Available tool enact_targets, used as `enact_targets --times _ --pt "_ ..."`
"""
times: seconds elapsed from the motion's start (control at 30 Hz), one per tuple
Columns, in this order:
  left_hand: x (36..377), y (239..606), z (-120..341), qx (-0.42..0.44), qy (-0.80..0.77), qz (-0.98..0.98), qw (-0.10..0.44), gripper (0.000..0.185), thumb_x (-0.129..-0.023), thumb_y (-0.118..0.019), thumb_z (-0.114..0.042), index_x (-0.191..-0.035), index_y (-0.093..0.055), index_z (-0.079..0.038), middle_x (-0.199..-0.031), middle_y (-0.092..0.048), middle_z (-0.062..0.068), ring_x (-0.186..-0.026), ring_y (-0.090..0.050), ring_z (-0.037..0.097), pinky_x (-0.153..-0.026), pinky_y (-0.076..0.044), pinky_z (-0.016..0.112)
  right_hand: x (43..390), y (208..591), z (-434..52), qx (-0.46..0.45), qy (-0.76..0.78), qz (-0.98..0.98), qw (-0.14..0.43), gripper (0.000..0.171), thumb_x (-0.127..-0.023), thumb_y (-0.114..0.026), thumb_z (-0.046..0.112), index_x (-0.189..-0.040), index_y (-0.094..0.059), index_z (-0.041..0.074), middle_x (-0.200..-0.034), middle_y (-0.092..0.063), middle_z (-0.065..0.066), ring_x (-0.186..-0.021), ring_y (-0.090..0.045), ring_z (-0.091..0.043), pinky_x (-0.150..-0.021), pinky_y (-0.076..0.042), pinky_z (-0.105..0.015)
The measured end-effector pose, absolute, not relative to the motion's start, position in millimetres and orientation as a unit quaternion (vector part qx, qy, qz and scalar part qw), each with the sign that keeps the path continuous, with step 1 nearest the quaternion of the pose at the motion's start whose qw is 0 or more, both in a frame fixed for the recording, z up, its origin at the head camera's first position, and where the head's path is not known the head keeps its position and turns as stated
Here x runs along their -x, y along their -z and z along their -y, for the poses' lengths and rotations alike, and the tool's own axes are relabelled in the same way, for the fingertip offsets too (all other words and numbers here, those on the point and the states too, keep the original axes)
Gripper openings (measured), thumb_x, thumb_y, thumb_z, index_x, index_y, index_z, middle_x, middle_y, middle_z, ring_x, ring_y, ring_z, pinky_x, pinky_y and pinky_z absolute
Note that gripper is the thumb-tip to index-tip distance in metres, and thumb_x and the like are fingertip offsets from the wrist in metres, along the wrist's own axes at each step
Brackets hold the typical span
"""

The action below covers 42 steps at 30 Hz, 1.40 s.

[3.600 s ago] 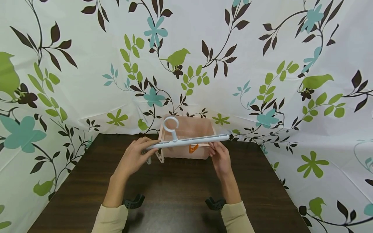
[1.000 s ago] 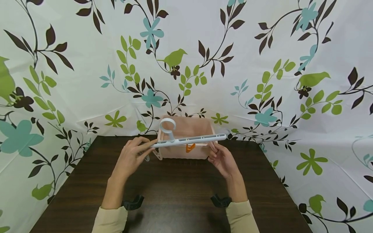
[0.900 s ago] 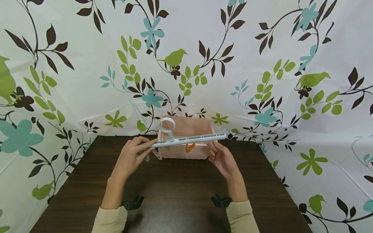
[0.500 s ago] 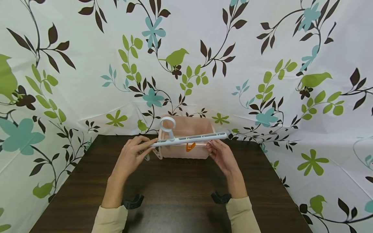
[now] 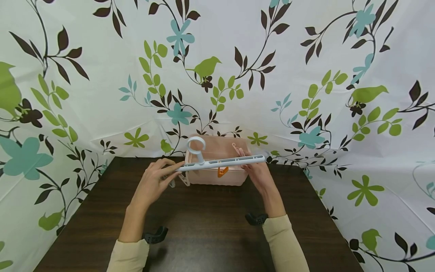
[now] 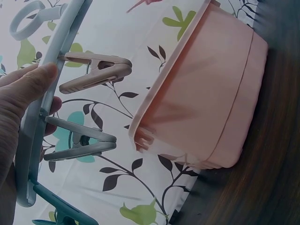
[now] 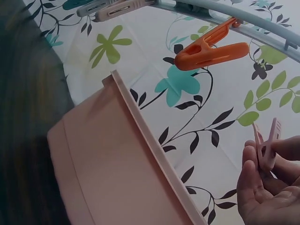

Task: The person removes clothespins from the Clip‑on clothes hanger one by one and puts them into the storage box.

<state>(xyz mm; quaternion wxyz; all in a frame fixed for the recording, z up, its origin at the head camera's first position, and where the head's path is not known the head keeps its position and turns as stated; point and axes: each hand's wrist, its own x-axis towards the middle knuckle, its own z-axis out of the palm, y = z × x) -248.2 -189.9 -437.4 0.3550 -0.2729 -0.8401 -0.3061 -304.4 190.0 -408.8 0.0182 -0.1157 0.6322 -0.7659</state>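
A pale blue-grey hanger [image 5: 224, 163] with a round hook is held level above the table. My left hand [image 5: 154, 181] grips its left end, thumb on the near side. Several clothespins hang from the bar: beige [image 6: 96, 72], grey [image 6: 82, 140] and teal [image 6: 63, 211] near the left hand, and orange [image 7: 211, 54] farther right. Below the bar's right end in the right wrist view, my right hand [image 7: 272, 187] pinches a pink clothespin [image 7: 267, 150] between thumb and fingers, apart from the hanger. In the head view, the bar partly covers the right fingertips.
Behind the hanger a pink plastic basket [image 5: 217, 178] stands at the back of the dark wooden table [image 5: 204, 219]. A white cloth with leaves and birds [image 5: 217, 75] hangs around the table. Black mounts [image 5: 156, 235] sit at both wrists.
My right hand has moved forward and up, and the pink clothespin now shows above the bar in the head view. The left hand and hanger stay nearly still.
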Motion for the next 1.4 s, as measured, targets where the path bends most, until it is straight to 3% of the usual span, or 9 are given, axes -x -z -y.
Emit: enact_targets --times 0.23,0.37,0.53,0.7,0.8,0.9,1.0,1.17,1.4 --pt "250 439 190 0.273 0.306 0.841 0.352 0.050 -0.089 -0.087 -0.010 -0.136 -0.078 -0.024 -0.107 -0.071 0.000 -0.094 -0.062 0.020 -0.084 -0.046 0.046 314 401 -179 0.142 0.696 -0.703 0.012 0.046 -0.114 -0.054 0.017 -0.155 -0.052 -0.004 -0.162 -0.048 -0.025 -0.141 -0.052 -0.032 -0.105 -0.049 -0.029" --pt "250 439 189 0.272 0.307 0.842 0.350 0.049 -0.089 -0.087 -0.011 -0.135 -0.078 -0.023 -0.107 -0.071 0.000 -0.094 -0.062 0.020 -0.084 -0.046 0.045 313 391 -169 0.167 0.694 -0.700 0.022 0.048 -0.113 -0.052 0.010 -0.156 -0.047 -0.011 -0.163 -0.045 -0.031 -0.154 -0.039 -0.046 -0.122 -0.038 -0.049" --pt "250 439 190 0.269 0.306 0.843 0.350 0.048 -0.090 -0.087 -0.012 -0.136 -0.078 -0.024 -0.107 -0.071 0.000 -0.095 -0.062 0.020 -0.083 -0.045 0.045 330 389 -160 0.210 0.672 -0.710 0.022 0.042 -0.113 -0.056 0.013 -0.150 -0.058 -0.006 -0.162 -0.049 -0.028 -0.153 -0.048 -0.035 -0.128 -0.034 -0.052" --pt "251 439 191 0.265 0.308 0.845 0.349 0.048 -0.090 -0.087 -0.013 -0.135 -0.078 -0.024 -0.107 -0.070 0.000 -0.096 -0.062 0.020 -0.084 -0.046 0.045 358 407 -158 0.242 0.656 -0.715 0.008 0.039 -0.114 -0.053 0.007 -0.150 -0.057 -0.007 -0.158 -0.054 -0.025 -0.141 -0.063 -0.023 -0.120 -0.046 -0.042" --pt "251 439 192 0.264 0.311 0.844 0.347 0.048 -0.090 -0.087 -0.012 -0.135 -0.078 -0.024 -0.107 -0.071 0.000 -0.096 -0.062 0.020 -0.084 -0.046 0.045 364 413 -157 0.233 0.642 -0.730 -0.006 0.039 -0.113 -0.057 0.010 -0.148 -0.060 -0.006 -0.154 -0.060 -0.023 -0.130 -0.069 -0.018 -0.103 -0.055 -0.033" --pt "250 439 192 0.264 0.315 0.844 0.344 0.048 -0.090 -0.087 -0.011 -0.136 -0.078 -0.024 -0.107 -0.071 -0.001 -0.096 -0.062 0.019 -0.085 -0.047 0.046 370 419 -157 0.224 0.633 -0.741 -0.021 0.037 -0.111 -0.061 0.012 -0.144 -0.064 -0.005 -0.144 -0.067 -0.021 -0.110 -0.072 -0.012 -0.085 -0.054 -0.025" --pt "250 439 191 0.263 0.318 0.844 0.343 0.048 -0.090 -0.087 -0.011 -0.136 -0.078 -0.023 -0.107 -0.071 -0.001 -0.096 -0.062 0.019 -0.085 -0.046 0.045 373 422 -156 0.232 0.626 -0.744 -0.029 0.036 -0.111 -0.060 0.009 -0.142 -0.064 -0.007 -0.139 -0.069 -0.025 -0.101 -0.070 -0.009 -0.082 -0.054 -0.023" --pt "250 437 191 0.262 0.319 0.844 0.343 0.047 -0.090 -0.087 -0.011 -0.135 -0.078 -0.023 -0.107 -0.071 -0.001 -0.095 -0.062 0.019 -0.084 -0.044 0.043 376 423 -154 0.252 0.626 -0.737 -0.030 0.040 -0.111 -0.061 0.014 -0.144 -0.062 -0.008 -0.143 -0.066 -0.028 -0.115 -0.074 -0.013 -0.088 -0.055 -0.022" --pt "249 437 191 0.262 0.324 0.842 0.342 0.047 -0.090 -0.086 -0.012 -0.135 -0.078 -0.023 -0.107 -0.071 -0.001 -0.097 -0.062 0.019 -0.085 -0.046 0.044 355 409 -147 0.166 0.604 -0.778 -0.046 0.043 -0.111 -0.061 0.013 -0.151 -0.057 -0.003 -0.152 -0.058 -0.028 -0.142 -0.058 -0.039 -0.114 -0.050 -0.046"
